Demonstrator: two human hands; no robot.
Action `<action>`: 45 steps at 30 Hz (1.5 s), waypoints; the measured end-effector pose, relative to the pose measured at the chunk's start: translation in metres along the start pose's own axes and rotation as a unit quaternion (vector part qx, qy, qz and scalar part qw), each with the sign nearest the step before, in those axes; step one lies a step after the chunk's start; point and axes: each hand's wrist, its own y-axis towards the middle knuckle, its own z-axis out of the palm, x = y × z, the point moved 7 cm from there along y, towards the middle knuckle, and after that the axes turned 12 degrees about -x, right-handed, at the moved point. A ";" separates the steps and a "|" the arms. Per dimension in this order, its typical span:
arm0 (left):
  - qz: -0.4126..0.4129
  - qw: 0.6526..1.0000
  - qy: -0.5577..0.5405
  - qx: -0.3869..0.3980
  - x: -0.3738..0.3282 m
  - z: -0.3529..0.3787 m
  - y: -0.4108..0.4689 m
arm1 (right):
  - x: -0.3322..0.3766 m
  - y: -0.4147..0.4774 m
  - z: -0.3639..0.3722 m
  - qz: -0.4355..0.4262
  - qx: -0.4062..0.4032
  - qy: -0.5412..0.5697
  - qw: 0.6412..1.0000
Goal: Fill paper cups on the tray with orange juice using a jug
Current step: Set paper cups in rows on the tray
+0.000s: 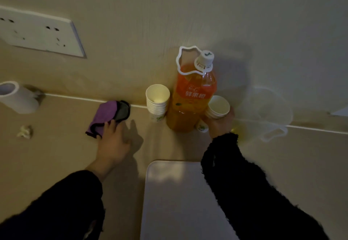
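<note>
Beside juice bottle, right hand curled round short cup stack — setup step, no cups on tray yet. Left hand flat, fingertips resting on purple cloth. Next: carry cups to tray, separate — pouring comes later.

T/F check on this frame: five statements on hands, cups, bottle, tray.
1. The right hand has its grip on a cup stack. True.
2. The juice bottle has its cap off. False: the white cap is on.
3. Cups already stand on the tray. False: none on the part in view.
4. The left hand touches the purple cloth. True.
5. A second stack stands left of the juice bottle, no hand on it. True.
</note>
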 end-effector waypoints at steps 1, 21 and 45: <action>0.004 1.000 -0.007 -0.005 -0.005 0.001 -0.007 | 0.001 -0.001 0.001 -0.015 0.014 0.007 1.000; 0.143 0.919 -0.368 0.025 -0.198 -0.017 -0.131 | 0.037 -0.108 -0.091 -0.085 0.117 0.028 0.989; 0.081 0.901 -0.423 -0.045 -0.148 -0.062 -0.192 | 0.099 -0.184 -0.095 -0.267 0.261 -0.129 0.919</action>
